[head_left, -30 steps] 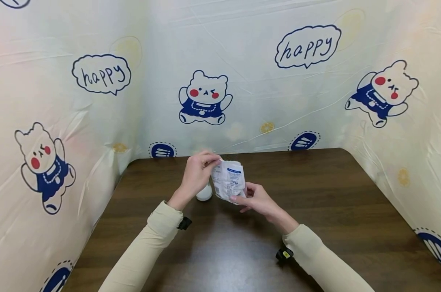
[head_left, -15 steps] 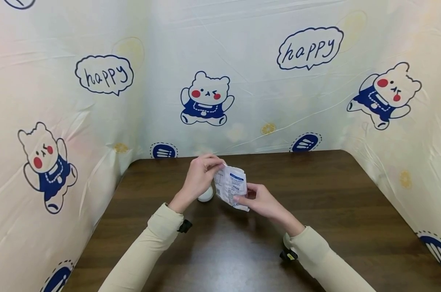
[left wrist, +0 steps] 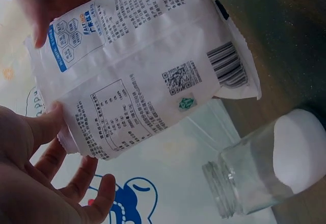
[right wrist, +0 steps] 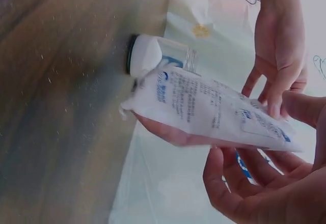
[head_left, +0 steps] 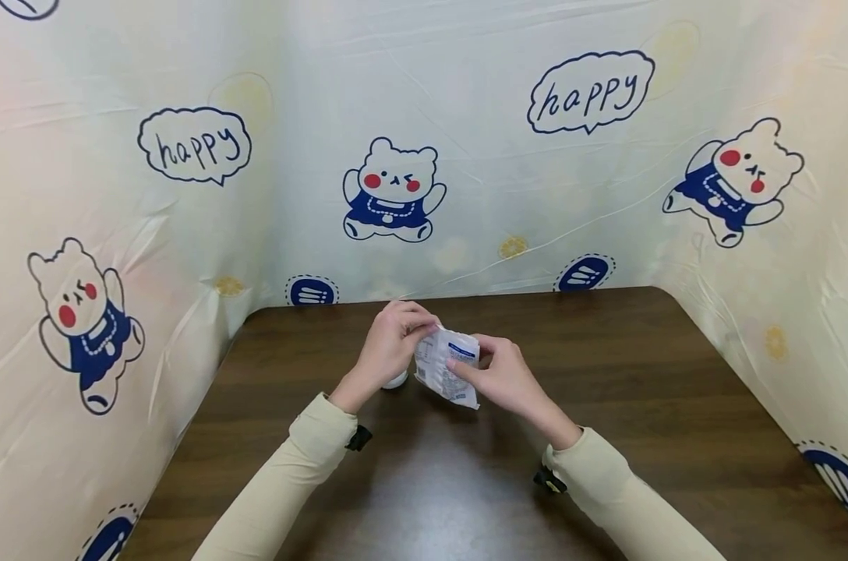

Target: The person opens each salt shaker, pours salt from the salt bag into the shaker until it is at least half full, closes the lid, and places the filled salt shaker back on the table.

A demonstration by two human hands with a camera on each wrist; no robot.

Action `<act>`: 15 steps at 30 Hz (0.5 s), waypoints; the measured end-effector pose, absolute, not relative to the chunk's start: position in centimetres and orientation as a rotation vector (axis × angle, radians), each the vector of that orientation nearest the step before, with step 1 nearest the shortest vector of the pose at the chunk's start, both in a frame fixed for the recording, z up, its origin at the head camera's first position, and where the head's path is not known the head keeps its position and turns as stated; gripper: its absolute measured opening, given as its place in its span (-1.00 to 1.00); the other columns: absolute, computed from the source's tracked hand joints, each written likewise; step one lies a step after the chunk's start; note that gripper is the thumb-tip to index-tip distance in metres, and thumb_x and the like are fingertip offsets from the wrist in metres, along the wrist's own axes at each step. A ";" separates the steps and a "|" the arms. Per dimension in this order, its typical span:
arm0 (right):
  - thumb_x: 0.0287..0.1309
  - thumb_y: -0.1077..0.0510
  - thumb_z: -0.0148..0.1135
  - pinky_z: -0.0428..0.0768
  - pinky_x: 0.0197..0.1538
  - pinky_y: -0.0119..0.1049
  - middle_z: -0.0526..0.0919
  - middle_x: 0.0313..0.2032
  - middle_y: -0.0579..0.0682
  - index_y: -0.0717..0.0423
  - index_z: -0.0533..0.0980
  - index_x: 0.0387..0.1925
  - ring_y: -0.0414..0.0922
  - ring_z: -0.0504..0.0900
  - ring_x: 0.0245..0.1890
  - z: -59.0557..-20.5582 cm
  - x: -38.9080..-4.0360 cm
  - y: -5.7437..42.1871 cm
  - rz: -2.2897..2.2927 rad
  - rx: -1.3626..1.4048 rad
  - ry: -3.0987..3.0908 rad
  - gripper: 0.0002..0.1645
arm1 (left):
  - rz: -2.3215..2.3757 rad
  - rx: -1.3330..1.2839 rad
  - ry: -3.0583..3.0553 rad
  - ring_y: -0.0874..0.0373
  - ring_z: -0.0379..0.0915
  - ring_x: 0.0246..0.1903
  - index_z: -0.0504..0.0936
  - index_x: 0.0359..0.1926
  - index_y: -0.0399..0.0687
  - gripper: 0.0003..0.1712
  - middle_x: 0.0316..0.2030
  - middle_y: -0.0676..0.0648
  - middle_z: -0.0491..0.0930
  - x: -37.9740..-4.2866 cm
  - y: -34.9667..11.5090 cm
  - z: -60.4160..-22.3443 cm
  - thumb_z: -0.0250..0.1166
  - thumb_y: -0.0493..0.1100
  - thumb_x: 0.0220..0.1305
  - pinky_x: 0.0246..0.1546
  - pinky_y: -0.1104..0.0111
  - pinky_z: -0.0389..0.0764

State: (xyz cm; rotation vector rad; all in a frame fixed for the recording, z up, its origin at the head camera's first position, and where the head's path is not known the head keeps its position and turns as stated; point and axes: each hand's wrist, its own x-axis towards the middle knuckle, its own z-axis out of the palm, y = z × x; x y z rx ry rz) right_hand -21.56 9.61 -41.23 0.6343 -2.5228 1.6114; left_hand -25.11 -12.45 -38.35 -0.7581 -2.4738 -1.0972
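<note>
A white printed packet (head_left: 434,365), bearing a barcode and a QR code (left wrist: 182,78), hangs tilted above the table between both hands. My left hand (head_left: 390,347) pinches its upper left edge; in the left wrist view that thumb lies on the packet's end. From the other side my right hand (head_left: 506,378) grips it, thumb on the printed face and fingers behind. Just below and left of the packet stands a lidless glass jar (left wrist: 244,175) with white contents in its bottom. In the head view the left hand mostly covers the jar. The packet's contents cannot be seen.
A dark wooden table (head_left: 606,405) lies under the hands. Pale cloth (head_left: 480,179) printed with cartoon bears and "happy" bubbles encloses its back and sides. Each sleeve cuff has a small black device (head_left: 358,438) at the wrist.
The packet and the left hand have shifted slightly down and right. My right thumb lies higher on the packet's face than before, and the left hand hides more of the jar.
</note>
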 end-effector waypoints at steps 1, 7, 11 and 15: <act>0.24 0.11 0.55 0.72 -0.30 -0.24 0.80 -0.19 -0.04 0.12 0.72 0.00 -0.17 0.75 -0.34 -41.1 -21.6 9.5 1.575 0.623 -2.526 -0.67 | -1.084 -0.768 -2.477 0.04 0.49 -0.04 0.87 -0.09 -0.14 -0.83 -0.17 -0.01 0.74 -25.2 -12.4 -38.5 0.46 -0.35 0.33 -0.09 0.20 0.62; 0.23 0.08 0.55 0.67 -0.38 -0.26 0.79 -0.27 -0.04 0.11 0.74 -0.12 -0.23 0.72 -0.41 -40.6 -21.5 8.9 1.392 0.584 -2.577 -0.75 | -1.058 -0.800 -2.484 0.04 0.48 -0.01 0.87 -0.10 -0.13 -0.84 -0.18 0.01 0.74 -25.3 -11.9 -39.0 0.46 -0.34 0.33 -0.05 0.19 0.61; 0.23 0.10 0.53 0.63 -0.44 -0.26 0.77 -0.33 -0.08 0.11 0.75 -0.14 -0.23 0.68 -0.47 -40.6 -21.5 8.8 1.325 0.553 -2.603 -0.78 | -1.016 -0.836 -2.474 0.00 0.52 -0.02 0.87 -0.12 -0.15 -0.85 -0.19 -0.01 0.75 -25.4 -11.2 -39.3 0.47 -0.34 0.31 -0.07 0.16 0.60; 0.24 0.14 0.50 0.60 -0.48 -0.26 0.76 -0.36 -0.08 0.13 0.75 -0.15 -0.22 0.64 -0.51 -41.1 -21.6 8.8 1.304 0.518 -2.636 -0.81 | -0.995 -0.880 -2.465 -0.04 0.54 -0.04 0.87 -0.15 -0.16 -0.88 -0.20 -0.03 0.75 -25.5 -10.6 -39.7 0.48 -0.34 0.30 -0.05 0.12 0.57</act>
